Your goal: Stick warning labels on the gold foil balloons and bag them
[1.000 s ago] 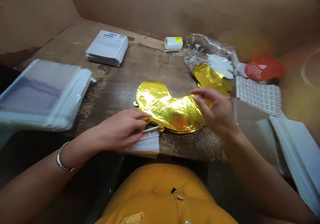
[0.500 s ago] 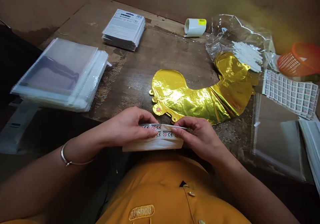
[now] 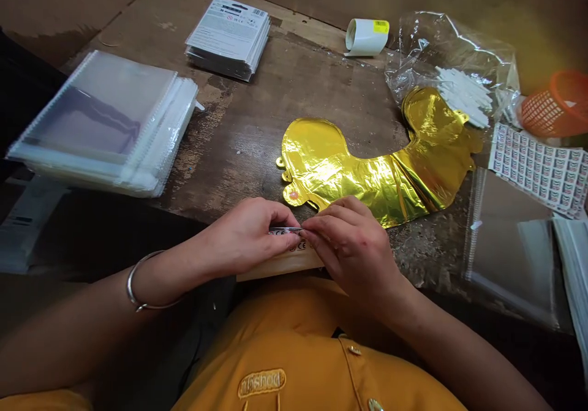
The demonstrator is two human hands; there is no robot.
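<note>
My left hand [image 3: 248, 236] and my right hand [image 3: 351, 245] meet at the table's near edge, fingers pinched together on a small white sticker sheet [image 3: 287, 258] printed with CE marks. Most of the sheet is hidden beneath my fingers. Just beyond them lies a flat gold foil balloon [image 3: 367, 169], curved and crinkled, with its right end overlapping more gold foil. A silver bangle is on my left wrist.
A stack of clear plastic sleeves [image 3: 101, 126] lies at the left. A pile of printed cards [image 3: 229, 34] and a label roll [image 3: 366, 36] sit at the back. At right are a clear bag of white sticks [image 3: 459, 89], an orange basket [image 3: 558, 105], a sticker sheet [image 3: 539, 169] and more sleeves [image 3: 509, 258].
My right hand left the gold balloon and came down to the sticker sheet held by my left hand. Both hands have since closed in together over the sheet, covering most of it.
</note>
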